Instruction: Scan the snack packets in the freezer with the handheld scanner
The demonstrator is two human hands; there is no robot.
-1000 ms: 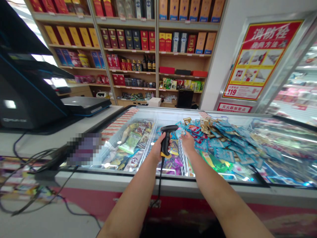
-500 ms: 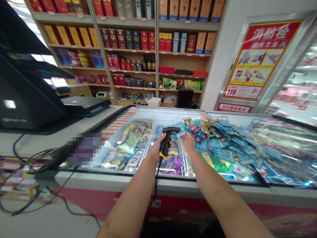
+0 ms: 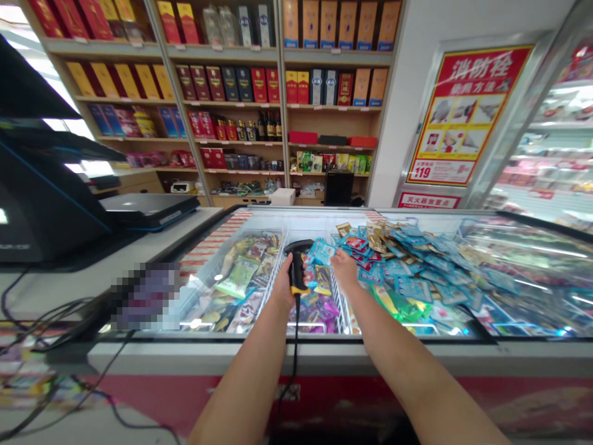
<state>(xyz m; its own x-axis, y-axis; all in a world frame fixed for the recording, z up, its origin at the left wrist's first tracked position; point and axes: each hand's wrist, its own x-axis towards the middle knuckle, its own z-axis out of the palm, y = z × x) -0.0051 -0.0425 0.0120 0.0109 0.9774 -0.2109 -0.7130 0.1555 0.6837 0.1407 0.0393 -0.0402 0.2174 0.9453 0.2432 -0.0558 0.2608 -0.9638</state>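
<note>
My left hand point(image 3: 283, 281) is wrapped round the handle of a black and yellow barcode scanner point(image 3: 297, 272), whose cable hangs down over the freezer's front. Close to the scanner's right side, my right hand point(image 3: 343, 269) pinches the edge of a small blue packet point(image 3: 322, 252). Both hands are above the glass top of a chest freezer point(image 3: 319, 350). To the right of my right hand, a heap of blue, gold and red packets point(image 3: 417, 262) lies on the glass. Wrapped goods in white wire baskets point(image 3: 343, 303) show through it.
On the left, a counter point(image 3: 185, 232) carries a black weighing scale point(image 3: 151, 209), with loose cables below. Shelves of boxed bottles point(image 3: 227, 83) stand behind the freezer. A red and yellow notice point(image 3: 470, 117) hangs at the back right.
The scanner has shifted slightly left with my left hand. My right hand has also moved a little left, and the blue packet now shows more of its face beside the scanner.
</note>
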